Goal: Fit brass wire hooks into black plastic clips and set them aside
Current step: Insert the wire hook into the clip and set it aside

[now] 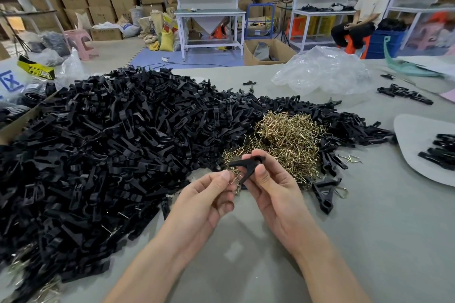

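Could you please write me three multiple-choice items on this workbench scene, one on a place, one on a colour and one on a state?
1. Where does the pile of brass hooks lie?
A) on the table, at the right side of the heap of black clips
B) on a shelf
C) in a cardboard box

2. What colour is the stool on the floor at far left?
A) green
B) pink
C) black

3. What is the right hand doing?
A) lying flat
B) lifting a plastic bag
C) gripping a black clip

Answers:
1 A, the hooks rest against the heap's right side.
2 B, its seat and legs are pink.
3 C, thumb and fingers curl round the clip.
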Motion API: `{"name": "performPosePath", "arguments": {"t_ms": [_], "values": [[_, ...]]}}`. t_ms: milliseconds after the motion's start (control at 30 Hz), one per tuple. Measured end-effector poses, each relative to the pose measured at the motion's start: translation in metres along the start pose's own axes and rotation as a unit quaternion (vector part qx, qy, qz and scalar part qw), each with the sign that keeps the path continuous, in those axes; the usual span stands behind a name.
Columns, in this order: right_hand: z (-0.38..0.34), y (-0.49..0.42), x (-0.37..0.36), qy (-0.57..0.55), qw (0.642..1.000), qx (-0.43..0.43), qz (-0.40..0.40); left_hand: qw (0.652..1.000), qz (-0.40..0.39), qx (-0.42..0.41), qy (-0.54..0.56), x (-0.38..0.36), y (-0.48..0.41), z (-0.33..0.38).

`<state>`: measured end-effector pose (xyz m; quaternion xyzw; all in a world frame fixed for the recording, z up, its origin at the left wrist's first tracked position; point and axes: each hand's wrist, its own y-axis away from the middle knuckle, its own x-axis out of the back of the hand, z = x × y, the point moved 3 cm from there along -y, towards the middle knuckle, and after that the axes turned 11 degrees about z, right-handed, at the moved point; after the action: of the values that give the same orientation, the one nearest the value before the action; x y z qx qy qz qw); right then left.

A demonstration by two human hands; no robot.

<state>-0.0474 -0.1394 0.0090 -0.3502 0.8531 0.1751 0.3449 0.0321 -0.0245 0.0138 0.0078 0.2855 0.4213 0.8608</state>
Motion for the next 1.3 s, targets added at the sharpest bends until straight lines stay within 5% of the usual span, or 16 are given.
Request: {"name": "performPosePath", "arguments": {"t_ms": [867,1300], "values": [[0.003,0.001,0.003,0.135,0.987,0.079,-0.045,0.998,0.045,0.035,0.010,0.004,-0.003,-0.011],[0.004,0.005,0.005,0.253,0.959,0.115,-0.050,0.993,0.107,-0.042,-0.038,-0.001,0.004,-0.016]]}}
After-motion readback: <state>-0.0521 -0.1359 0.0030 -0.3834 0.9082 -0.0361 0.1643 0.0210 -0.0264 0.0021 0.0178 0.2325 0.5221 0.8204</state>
